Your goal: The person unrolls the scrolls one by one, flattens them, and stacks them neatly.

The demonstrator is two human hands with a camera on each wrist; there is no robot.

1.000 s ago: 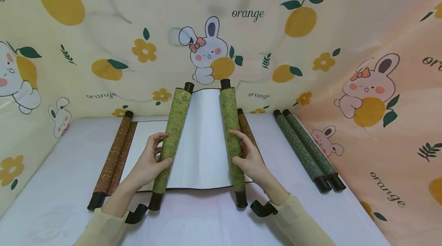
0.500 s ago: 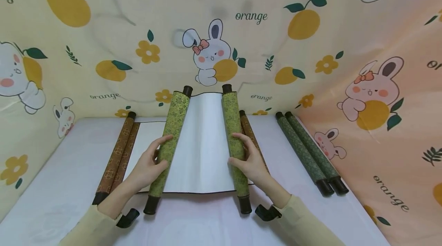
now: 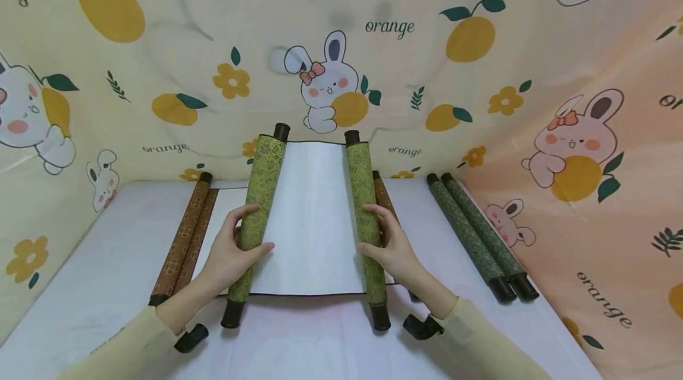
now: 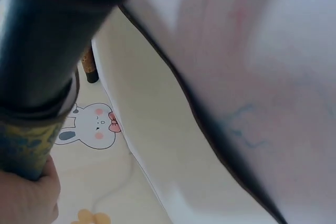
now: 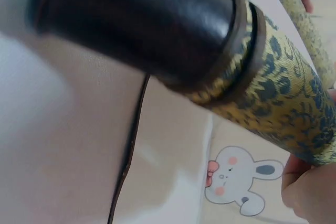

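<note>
A yellow-green patterned scroll with black end knobs is held partly unrolled, its white sheet [image 3: 315,220] stretched between two rolls. My left hand [image 3: 226,249] grips the left roll [image 3: 261,184], thumb in front and fingers curled round its outer side. With my right hand [image 3: 395,249] I grip the right roll [image 3: 363,178] in the same way. Both rolls tilt, their far ends raised. Close up in the left wrist view is a black knob [image 4: 52,40]; the right wrist view shows the other black knob [image 5: 142,24] and the patterned cloth.
Beneath the held scroll lies a brown scroll [image 3: 184,238], partly opened, its right roll [image 3: 385,199] mostly hidden. Two dark green rolls [image 3: 475,238] lie side by side at the right of the white table [image 3: 299,344]. A rabbit-and-orange printed cloth [image 3: 256,0] hangs behind.
The left roll has moved a little left, away from the right roll, so more white sheet shows between them. The right roll has shifted slightly right. Both hands keep their hold.
</note>
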